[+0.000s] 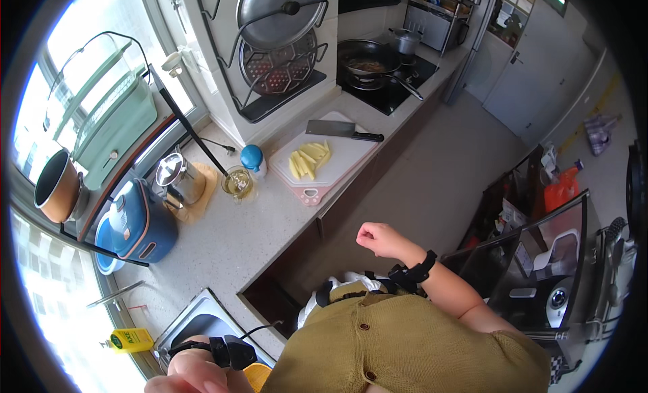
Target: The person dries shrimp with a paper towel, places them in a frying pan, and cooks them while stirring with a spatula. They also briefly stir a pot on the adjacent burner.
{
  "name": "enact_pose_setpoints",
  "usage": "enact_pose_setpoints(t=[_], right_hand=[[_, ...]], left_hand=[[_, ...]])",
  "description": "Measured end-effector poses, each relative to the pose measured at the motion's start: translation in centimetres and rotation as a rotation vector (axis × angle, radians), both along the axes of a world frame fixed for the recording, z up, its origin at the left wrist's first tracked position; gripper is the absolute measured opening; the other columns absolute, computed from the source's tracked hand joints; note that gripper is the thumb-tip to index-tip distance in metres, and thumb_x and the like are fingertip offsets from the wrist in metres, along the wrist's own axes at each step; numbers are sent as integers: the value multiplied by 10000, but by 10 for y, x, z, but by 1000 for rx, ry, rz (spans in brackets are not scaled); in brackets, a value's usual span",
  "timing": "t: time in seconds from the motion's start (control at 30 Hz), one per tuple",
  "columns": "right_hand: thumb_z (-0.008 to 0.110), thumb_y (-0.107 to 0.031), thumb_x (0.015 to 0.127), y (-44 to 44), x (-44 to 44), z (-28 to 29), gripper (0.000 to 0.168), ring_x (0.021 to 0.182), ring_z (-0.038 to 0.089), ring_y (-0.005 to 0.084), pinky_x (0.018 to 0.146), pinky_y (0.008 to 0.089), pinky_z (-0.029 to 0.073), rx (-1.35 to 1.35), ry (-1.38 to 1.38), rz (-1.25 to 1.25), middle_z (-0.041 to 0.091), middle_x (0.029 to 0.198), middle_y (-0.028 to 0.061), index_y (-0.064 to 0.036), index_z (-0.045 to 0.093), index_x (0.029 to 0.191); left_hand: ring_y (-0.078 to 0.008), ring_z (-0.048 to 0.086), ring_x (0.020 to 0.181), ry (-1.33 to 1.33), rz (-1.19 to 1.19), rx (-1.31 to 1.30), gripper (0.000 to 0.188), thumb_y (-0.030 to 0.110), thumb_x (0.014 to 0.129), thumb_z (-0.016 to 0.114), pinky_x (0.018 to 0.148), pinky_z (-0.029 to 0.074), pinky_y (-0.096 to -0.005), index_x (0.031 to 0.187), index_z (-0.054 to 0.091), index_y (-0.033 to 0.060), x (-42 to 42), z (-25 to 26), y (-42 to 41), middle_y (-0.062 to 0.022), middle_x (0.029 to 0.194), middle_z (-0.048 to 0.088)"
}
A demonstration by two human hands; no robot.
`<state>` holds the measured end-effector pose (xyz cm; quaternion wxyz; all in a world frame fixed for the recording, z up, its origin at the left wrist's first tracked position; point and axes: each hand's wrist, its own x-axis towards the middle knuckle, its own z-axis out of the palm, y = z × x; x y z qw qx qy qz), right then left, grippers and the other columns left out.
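My right hand [383, 240] hangs over the floor in front of my body, fingers curled in and nothing visible in them. My left hand [195, 375] is at the lower left, close to the camera beside the sink [202, 317]; its fingers are cut off by the picture's edge. Beyond the sink, on the counter, lies a white cutting board [349, 162] with a pink edge. Peeled, pale yellow cut pieces [309, 159] are heaped on it, apparently potato. Behind them a cleaver [331, 128] rests flat, its black handle pointing right.
A glass cup [237, 183], a blue-lidded container [253, 159] and a metal pot [183, 178] stand left of the board. Farther back, a frying pan [367, 64] with food sits on the cooktop [390, 102]. A blue rice cooker [147, 218] is under the rack; yellow detergent [131, 340] lies near the sink.
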<state>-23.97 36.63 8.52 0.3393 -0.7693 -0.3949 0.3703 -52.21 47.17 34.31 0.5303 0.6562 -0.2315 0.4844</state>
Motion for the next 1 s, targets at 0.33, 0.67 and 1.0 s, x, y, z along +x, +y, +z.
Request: enact_pose_setpoints(t=[0.33, 0.67, 1.0], right_hand=[[573, -204, 854, -57, 21, 5, 200, 483, 522, 115, 448, 266, 438, -24, 27, -301, 590, 716, 50, -5, 565, 877], [568, -174, 855, -30, 13, 15, 160, 468, 493, 96, 441, 252, 415, -28, 4, -257, 572, 715, 31, -15, 551, 849], [573, -159, 851, -15, 28, -1, 147, 463, 490, 93, 434, 251, 416, -32, 36, -208, 571, 713, 30, -14, 553, 841]], left_hand=[[-244, 406, 1048, -457, -162, 286, 356, 341, 926, 386, 919, 297, -435, 1112, 380, 37, 32, -27, 59, -121, 1121, 366], [-272, 363, 1159, -541, -15, 410, 394, 292, 948, 310, 982, 299, -447, 1222, 272, 11, 21, -35, 63, -165, 1250, 318], [-294, 321, 1248, -700, 244, 717, 438, 230, 961, 258, 1032, 311, -465, 1343, 190, 25, 32, -44, 72, -201, 1361, 271]])
